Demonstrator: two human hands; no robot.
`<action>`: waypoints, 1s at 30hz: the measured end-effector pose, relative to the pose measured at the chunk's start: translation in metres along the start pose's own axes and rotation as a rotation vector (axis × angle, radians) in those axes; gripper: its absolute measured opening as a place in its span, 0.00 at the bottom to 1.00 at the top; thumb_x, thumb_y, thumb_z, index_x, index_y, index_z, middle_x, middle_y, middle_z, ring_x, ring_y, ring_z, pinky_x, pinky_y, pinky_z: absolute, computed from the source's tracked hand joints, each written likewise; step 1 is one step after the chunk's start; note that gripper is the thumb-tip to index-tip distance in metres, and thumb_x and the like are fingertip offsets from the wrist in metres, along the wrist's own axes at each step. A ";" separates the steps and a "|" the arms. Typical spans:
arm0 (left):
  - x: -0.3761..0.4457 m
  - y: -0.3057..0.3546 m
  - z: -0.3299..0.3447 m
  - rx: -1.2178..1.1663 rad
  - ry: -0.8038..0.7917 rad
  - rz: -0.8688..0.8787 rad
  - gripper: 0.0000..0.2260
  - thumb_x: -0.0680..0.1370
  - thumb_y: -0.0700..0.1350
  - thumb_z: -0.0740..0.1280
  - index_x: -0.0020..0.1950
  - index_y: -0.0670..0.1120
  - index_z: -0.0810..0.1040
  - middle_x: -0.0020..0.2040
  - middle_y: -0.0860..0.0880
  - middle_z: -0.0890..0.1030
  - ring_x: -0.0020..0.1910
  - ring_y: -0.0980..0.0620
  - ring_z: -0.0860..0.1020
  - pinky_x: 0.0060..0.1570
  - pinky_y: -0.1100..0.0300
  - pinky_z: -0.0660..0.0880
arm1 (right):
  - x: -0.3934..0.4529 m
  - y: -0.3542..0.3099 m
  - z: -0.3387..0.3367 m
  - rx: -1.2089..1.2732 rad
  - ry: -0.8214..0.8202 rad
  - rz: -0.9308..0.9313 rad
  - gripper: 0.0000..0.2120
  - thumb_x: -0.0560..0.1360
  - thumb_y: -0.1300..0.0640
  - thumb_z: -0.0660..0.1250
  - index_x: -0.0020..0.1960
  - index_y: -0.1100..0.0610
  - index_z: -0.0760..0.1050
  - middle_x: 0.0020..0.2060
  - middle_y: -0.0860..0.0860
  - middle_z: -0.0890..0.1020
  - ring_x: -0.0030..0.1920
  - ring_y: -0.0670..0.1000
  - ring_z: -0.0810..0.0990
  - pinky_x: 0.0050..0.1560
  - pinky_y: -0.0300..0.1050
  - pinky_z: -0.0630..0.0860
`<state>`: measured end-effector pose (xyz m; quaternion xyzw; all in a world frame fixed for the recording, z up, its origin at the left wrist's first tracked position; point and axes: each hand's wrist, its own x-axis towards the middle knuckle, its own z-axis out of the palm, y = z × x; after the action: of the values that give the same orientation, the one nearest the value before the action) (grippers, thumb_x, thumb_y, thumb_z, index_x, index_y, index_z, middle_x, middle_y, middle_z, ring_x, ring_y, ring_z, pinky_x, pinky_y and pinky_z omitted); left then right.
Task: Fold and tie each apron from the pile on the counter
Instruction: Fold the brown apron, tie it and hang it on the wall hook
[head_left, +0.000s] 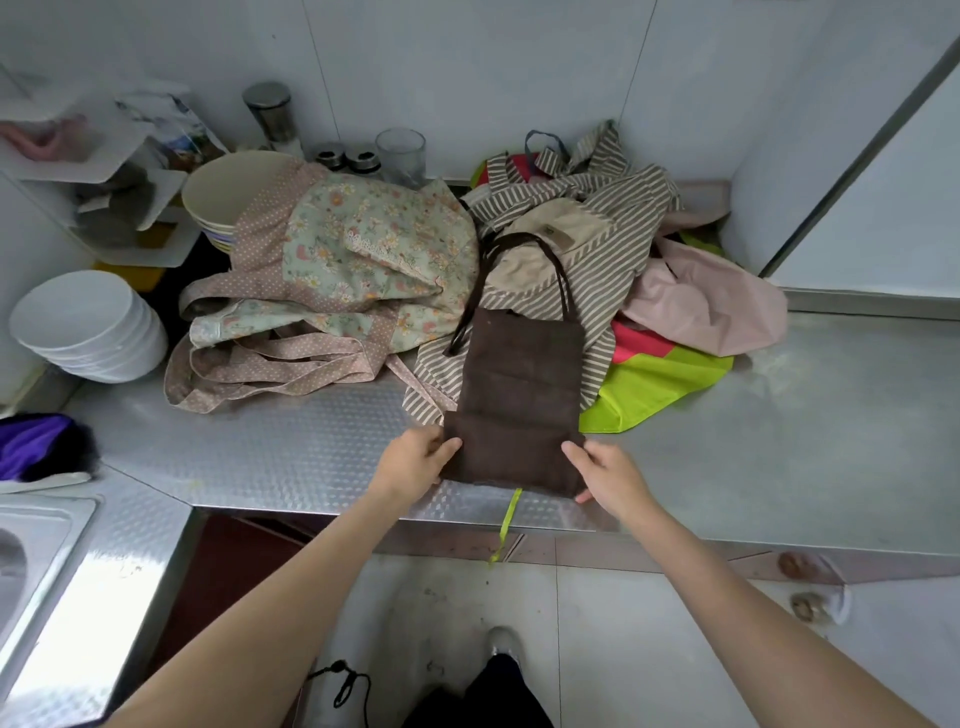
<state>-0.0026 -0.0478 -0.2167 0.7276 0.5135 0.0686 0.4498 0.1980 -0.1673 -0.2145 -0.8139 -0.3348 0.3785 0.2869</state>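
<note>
A brown apron (517, 400), folded into a narrow strip, lies on the metal counter (779, 441) near its front edge, its far end and dark straps (519, 270) resting on the pile of aprons (597, 249). The left hand (413, 462) pinches the strip's near left corner, and the right hand (610, 475) pinches the near right corner. A floral apron (353, 260) lies to the left, beside stacked white bowls (88, 327).

Matt brown cloth apron (517, 395), embossed metal counter (291, 452)

bare counter (270, 457) left, apron pile (597, 249) behind
</note>
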 end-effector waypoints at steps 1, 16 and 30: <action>-0.002 0.001 0.003 0.060 0.023 -0.001 0.12 0.80 0.46 0.62 0.38 0.43 0.71 0.33 0.46 0.75 0.35 0.43 0.77 0.44 0.49 0.76 | -0.001 -0.001 0.003 -0.071 0.034 0.017 0.19 0.80 0.50 0.57 0.32 0.54 0.63 0.25 0.50 0.65 0.28 0.54 0.78 0.31 0.42 0.70; -0.007 0.013 0.004 0.742 0.107 0.672 0.25 0.76 0.58 0.58 0.69 0.47 0.67 0.68 0.45 0.70 0.67 0.45 0.70 0.62 0.48 0.70 | 0.009 -0.017 0.016 -0.367 0.113 0.124 0.17 0.80 0.49 0.55 0.34 0.52 0.62 0.49 0.60 0.82 0.50 0.63 0.81 0.47 0.49 0.75; 0.003 0.013 -0.007 0.261 -0.106 0.299 0.21 0.72 0.51 0.68 0.62 0.47 0.72 0.52 0.47 0.79 0.52 0.48 0.77 0.51 0.63 0.68 | 0.006 -0.016 -0.001 -0.562 -0.100 -0.530 0.20 0.71 0.55 0.68 0.62 0.57 0.74 0.56 0.52 0.77 0.56 0.54 0.74 0.55 0.42 0.68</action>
<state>0.0035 -0.0419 -0.2047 0.8505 0.3796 0.0291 0.3630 0.1963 -0.1535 -0.2053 -0.7265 -0.6378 0.2238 0.1238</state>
